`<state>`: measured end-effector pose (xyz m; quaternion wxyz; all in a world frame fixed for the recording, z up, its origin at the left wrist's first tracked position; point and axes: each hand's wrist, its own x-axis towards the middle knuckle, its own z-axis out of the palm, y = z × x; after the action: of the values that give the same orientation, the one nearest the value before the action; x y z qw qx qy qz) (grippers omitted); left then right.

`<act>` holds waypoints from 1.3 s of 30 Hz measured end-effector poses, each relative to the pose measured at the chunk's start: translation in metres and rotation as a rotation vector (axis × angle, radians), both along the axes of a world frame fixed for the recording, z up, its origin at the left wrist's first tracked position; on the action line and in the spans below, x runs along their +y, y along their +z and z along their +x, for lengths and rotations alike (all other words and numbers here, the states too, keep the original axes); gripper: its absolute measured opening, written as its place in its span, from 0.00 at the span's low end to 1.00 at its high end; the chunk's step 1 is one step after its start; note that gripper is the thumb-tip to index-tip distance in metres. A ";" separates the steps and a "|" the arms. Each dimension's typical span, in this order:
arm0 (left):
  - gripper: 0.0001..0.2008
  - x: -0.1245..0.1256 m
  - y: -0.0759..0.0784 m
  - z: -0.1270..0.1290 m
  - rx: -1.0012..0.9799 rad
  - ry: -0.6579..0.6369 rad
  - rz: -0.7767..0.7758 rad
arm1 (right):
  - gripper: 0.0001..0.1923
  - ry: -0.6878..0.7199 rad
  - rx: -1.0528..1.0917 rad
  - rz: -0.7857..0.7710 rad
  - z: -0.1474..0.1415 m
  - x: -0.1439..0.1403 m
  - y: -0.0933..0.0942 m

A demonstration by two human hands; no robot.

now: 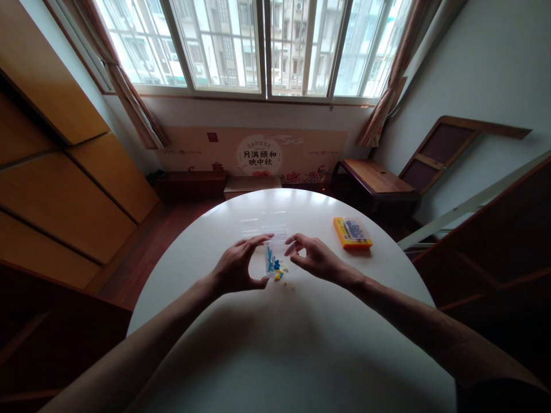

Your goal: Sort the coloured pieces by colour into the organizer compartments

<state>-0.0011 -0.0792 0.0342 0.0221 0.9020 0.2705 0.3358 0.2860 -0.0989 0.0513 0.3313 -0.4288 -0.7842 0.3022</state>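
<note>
My left hand [239,264] grips a small clear plastic box [268,261] between its fingers at the far end and its thumb at the near end. The box is tipped on its side, with blue pieces showing through it. By its open side lies a little heap of blue, yellow and pale building pieces [280,269] on the table, with a few tiny yellow ones nearer to me. My right hand [314,256] is just right of the box, fingers curled at the edge of its clear lid [282,236]; the see-through plastic is hard to make out there.
The round white table [189,321] has a glossy top. An orange box [350,241] with a clear case of dark pieces [355,228] on top stands at the back right. Beyond the table are a wooden chair [379,175], a printed banner [301,149] and windows.
</note>
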 end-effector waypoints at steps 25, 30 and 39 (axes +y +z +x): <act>0.44 -0.003 -0.015 0.008 0.026 0.016 0.113 | 0.03 -0.274 -0.021 0.177 0.000 -0.010 -0.033; 0.39 -0.001 -0.015 -0.007 0.065 -0.064 0.112 | 0.03 -0.224 -0.020 0.201 0.005 -0.016 -0.042; 0.38 0.001 -0.002 -0.018 0.174 -0.207 0.111 | 0.01 -0.174 0.036 0.264 0.016 -0.027 -0.049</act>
<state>-0.0190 -0.0783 0.0319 -0.0168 0.9506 0.1581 0.2665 0.3023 -0.1257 0.0026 0.4235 -0.4424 -0.7710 0.1745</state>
